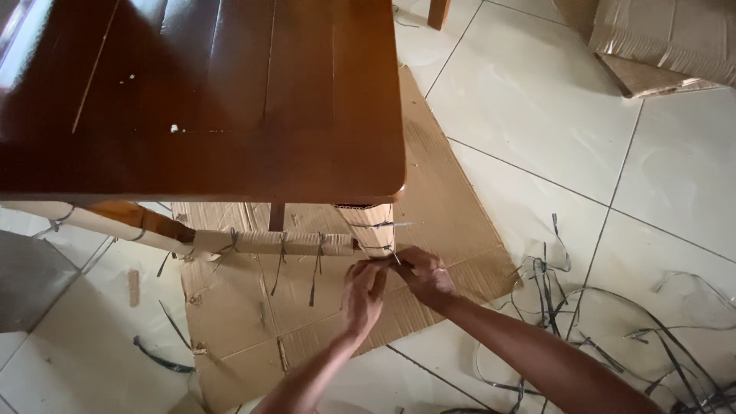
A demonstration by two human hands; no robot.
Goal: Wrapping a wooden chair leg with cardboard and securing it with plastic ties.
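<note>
A glossy brown wooden table top (pixel 207 100) fills the upper left of the head view. Its leg (pixel 372 226) and a lower rail (pixel 261 244) are wrapped in cardboard and tied with dark plastic straps. My left hand (pixel 363 295) and my right hand (pixel 423 274) meet at the foot of the wrapped leg. The fingers of both pinch a dark strap (pixel 381 259) there. A flat cardboard sheet (pixel 429 207) lies on the floor under the table and under both hands.
Loose dark plastic straps (pixel 613 322) lie tangled on the white tiled floor at the right. More cardboard (pixel 659 38) sits at the top right. A few strap pieces (pixel 161 356) lie at the lower left. A grey surface (pixel 27 280) shows at the left edge.
</note>
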